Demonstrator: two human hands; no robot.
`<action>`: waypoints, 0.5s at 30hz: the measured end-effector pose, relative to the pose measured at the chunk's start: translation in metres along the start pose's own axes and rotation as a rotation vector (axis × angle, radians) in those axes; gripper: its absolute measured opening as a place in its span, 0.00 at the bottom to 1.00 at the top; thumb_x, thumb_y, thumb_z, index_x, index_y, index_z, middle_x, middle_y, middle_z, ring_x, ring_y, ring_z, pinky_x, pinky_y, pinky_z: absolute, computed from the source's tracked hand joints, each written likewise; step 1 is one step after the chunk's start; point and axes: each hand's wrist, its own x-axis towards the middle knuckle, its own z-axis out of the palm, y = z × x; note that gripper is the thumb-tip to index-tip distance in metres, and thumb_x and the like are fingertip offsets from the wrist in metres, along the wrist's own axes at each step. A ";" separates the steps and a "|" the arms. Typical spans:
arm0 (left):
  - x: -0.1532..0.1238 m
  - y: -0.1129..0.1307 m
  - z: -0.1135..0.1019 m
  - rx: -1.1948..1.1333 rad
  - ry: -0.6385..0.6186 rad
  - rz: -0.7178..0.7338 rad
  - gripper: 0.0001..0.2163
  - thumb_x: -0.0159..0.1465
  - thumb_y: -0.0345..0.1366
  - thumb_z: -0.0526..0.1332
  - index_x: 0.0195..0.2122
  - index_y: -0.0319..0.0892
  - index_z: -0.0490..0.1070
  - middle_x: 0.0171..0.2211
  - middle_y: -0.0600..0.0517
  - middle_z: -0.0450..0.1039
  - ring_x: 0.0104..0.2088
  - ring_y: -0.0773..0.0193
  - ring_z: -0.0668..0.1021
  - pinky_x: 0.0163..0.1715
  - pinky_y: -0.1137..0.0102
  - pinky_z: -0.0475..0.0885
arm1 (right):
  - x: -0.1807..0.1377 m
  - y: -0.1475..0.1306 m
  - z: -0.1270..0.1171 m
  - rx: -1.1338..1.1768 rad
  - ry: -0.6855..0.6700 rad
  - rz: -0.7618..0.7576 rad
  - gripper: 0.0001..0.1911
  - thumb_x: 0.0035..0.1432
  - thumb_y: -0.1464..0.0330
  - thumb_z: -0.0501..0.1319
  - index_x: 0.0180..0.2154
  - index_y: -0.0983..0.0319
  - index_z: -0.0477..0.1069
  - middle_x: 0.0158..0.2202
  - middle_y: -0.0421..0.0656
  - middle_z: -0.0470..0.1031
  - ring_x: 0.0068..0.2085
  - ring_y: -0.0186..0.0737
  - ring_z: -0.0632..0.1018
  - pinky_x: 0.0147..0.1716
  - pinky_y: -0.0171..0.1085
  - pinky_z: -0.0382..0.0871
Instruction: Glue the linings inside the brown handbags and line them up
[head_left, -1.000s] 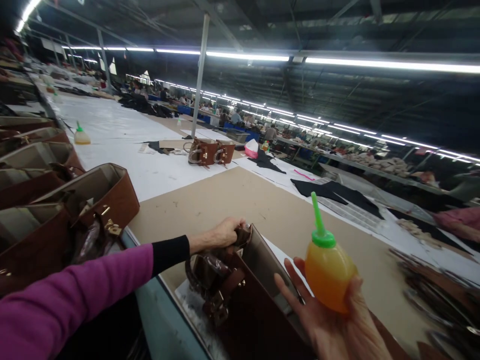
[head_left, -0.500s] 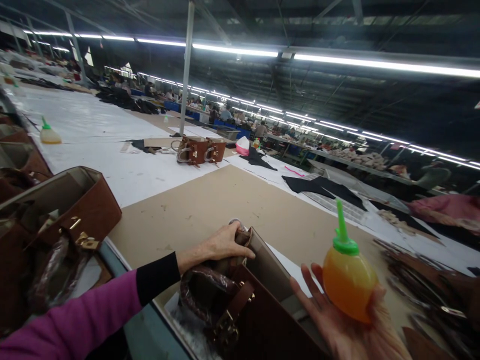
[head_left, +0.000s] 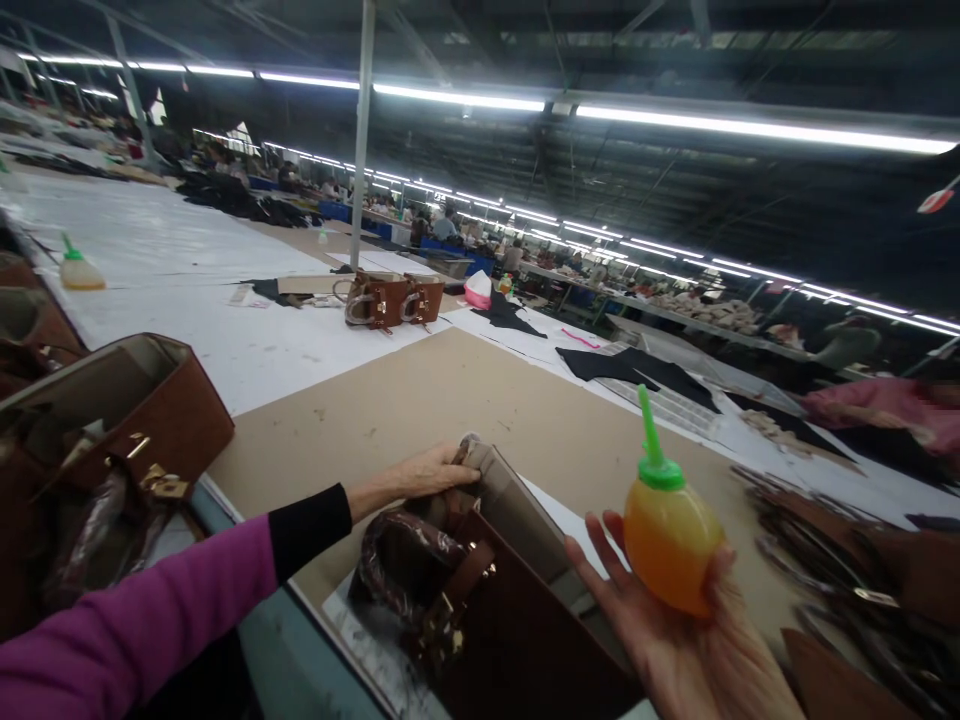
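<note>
A brown handbag (head_left: 517, 610) lies tilted in front of me, its beige-lined mouth open and its handle wrapped in clear plastic. My left hand (head_left: 424, 472) grips the far upper edge of this bag, thumb outside view behind the rim. In my right hand (head_left: 675, 630) rests a round squeeze bottle (head_left: 673, 540) with a green nozzle cap and orange liquid inside. The palm faces up under the bottle, with some fingers stretched toward the bag's open side. Gold-coloured buckles show on the bag's front.
More brown handbags (head_left: 157, 410) stand at the left. Two finished-looking bags (head_left: 394, 300) sit farther back on the table (head_left: 480, 370). Another bottle (head_left: 79, 270) is at the far left. Brown straps (head_left: 847, 570) lie at the right, near a person in pink (head_left: 885, 405).
The view has shifted slightly. The squeeze bottle and right hand appear a little farther left and higher. My left hand remains on the bag's edge.
</note>
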 end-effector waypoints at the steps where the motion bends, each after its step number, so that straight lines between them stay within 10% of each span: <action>1: 0.003 0.000 -0.001 -0.036 -0.014 0.013 0.08 0.59 0.38 0.57 0.34 0.38 0.68 0.28 0.53 0.73 0.22 0.70 0.73 0.23 0.76 0.67 | -0.002 -0.001 0.002 0.004 0.034 -0.010 0.22 0.52 0.53 0.69 0.45 0.57 0.74 0.46 0.51 0.75 0.46 0.58 0.76 0.37 0.62 0.75; 5: 0.013 0.020 -0.004 -0.022 -0.078 0.039 0.10 0.58 0.39 0.58 0.37 0.39 0.68 0.30 0.52 0.75 0.20 0.70 0.74 0.21 0.76 0.67 | -0.009 -0.011 -0.005 0.011 0.123 -0.006 0.21 0.55 0.51 0.66 0.43 0.58 0.74 0.45 0.50 0.75 0.40 0.55 0.78 0.32 0.57 0.78; 10: 0.026 0.083 -0.012 0.422 -0.182 0.027 0.09 0.57 0.38 0.58 0.34 0.40 0.71 0.23 0.53 0.75 0.20 0.67 0.73 0.20 0.75 0.66 | 0.001 -0.039 -0.058 -0.249 -0.125 0.116 0.28 0.40 0.55 0.76 0.41 0.63 0.75 0.41 0.49 0.76 0.33 0.40 0.78 0.31 0.31 0.77; 15: 0.047 0.125 -0.007 0.853 -0.329 -0.083 0.06 0.51 0.36 0.64 0.25 0.39 0.75 0.19 0.51 0.74 0.20 0.64 0.73 0.21 0.71 0.65 | 0.015 -0.059 -0.094 -0.387 -0.004 -0.136 0.36 0.32 0.63 0.80 0.45 0.61 0.71 0.36 0.47 0.78 0.30 0.45 0.79 0.26 0.34 0.78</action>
